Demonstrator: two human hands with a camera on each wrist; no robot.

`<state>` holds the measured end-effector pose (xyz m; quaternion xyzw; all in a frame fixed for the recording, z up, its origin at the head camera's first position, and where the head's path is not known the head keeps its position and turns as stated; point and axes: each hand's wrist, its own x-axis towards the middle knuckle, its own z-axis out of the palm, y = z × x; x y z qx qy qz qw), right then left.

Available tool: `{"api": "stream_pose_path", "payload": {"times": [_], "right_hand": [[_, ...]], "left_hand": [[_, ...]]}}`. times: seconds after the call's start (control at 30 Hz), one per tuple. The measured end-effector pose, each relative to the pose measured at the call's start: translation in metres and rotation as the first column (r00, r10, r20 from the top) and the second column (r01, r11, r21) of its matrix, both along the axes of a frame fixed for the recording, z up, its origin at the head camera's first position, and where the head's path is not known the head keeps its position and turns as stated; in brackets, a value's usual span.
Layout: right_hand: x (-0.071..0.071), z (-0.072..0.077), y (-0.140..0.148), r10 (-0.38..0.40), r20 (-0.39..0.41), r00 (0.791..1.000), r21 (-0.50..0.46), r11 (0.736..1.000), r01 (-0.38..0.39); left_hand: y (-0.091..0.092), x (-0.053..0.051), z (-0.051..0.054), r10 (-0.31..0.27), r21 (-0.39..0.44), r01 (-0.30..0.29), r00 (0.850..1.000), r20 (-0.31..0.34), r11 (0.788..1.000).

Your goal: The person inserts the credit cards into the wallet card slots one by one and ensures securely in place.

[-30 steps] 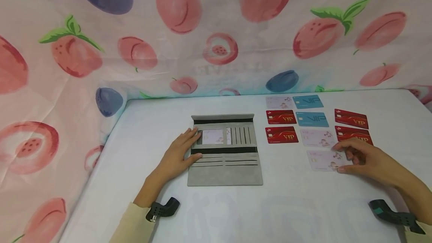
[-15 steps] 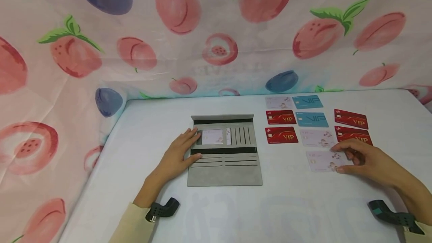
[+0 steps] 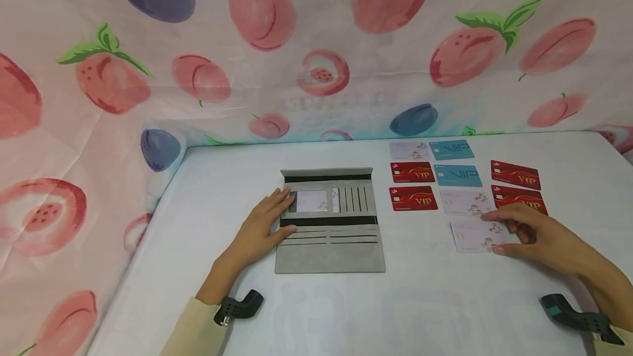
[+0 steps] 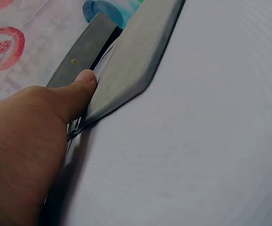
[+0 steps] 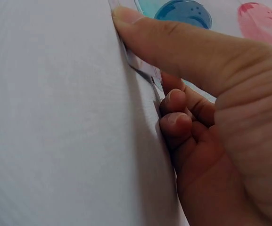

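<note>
A grey wallet lies unfolded on the white table, with a pale pink card in its window pocket and rows of slots. My left hand rests on the wallet's left edge, fingers extended; in the left wrist view the thumb lies against the grey cover. My right hand holds a pale pink VIP card by its right end, thumb at the lower edge and index finger at the upper. In the right wrist view the thumb covers part of this card.
Red VIP cards and blue VIP cards lie in rows right of the wallet, with more pale pink cards among them. Two red cards are at the far right. A fruit-print cloth hangs behind the table.
Almost nothing differs. The right index finger has slid slightly left along the pink card's upper edge; the left hand and wallet stay put.
</note>
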<state>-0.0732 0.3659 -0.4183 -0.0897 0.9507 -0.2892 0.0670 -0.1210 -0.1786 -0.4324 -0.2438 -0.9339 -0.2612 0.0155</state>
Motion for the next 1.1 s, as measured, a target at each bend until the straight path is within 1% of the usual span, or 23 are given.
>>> {"api": "stream_pose_path", "payload": {"times": [0.17, 0.27, 0.33, 0.47, 0.53, 0.77, 0.83, 0.9, 1.0, 1.1], "right_hand": [[0.000, 0.002, -0.001, -0.009, 0.044, 0.999, 0.054, 0.999, 0.006], [-0.001, 0.001, -0.001, -0.018, 0.057, 0.998, 0.060, 0.998, 0.014], [0.000, 0.001, -0.001, -0.021, 0.049, 0.999, 0.053, 0.998, 0.019], [0.001, -0.001, -0.001, -0.009, -0.009, 1.000, 0.014, 1.000, 0.009], [0.002, 0.000, -0.002, -0.007, -0.022, 1.000, -0.002, 1.000, 0.007], [-0.001, 0.004, 0.000, -0.026, 0.047, 0.999, 0.026, 0.999, 0.025], [-0.002, 0.006, 0.002, -0.033, 0.041, 0.999, 0.025, 0.999, 0.032], [-0.003, 0.007, 0.003, -0.049, 0.037, 0.998, 0.004, 0.999, 0.049], [-0.003, 0.010, 0.002, -0.073, -0.003, 0.997, -0.032, 0.997, 0.073], [-0.004, 0.013, -0.002, -0.080, -0.045, 0.996, -0.072, 0.994, 0.077]], "left_hand": [[0.000, 0.000, 0.000, -0.001, -0.002, 0.001, 1.000, 0.001, 1.000], [0.000, 0.000, 0.001, -0.001, -0.004, 0.001, 1.000, 0.001, 1.000], [0.000, 0.000, 0.001, -0.001, -0.004, 0.001, 1.000, 0.002, 1.000], [0.000, 0.001, 0.001, -0.001, 0.003, 0.001, 1.000, 0.005, 1.000], [0.000, 0.001, 0.001, -0.003, 0.007, 0.003, 1.000, 0.009, 1.000], [0.000, 0.000, -0.001, -0.001, 0.009, 0.001, 1.000, 0.010, 1.000], [0.000, 0.000, -0.001, -0.001, 0.011, 0.001, 1.000, 0.010, 1.000], [0.000, 0.000, -0.001, -0.002, 0.009, 0.001, 1.000, 0.009, 1.000], [0.000, -0.001, -0.001, -0.003, 0.009, 0.003, 1.000, 0.006, 1.000], [0.000, 0.000, 0.000, -0.003, 0.008, 0.003, 1.000, 0.005, 1.000]]}}
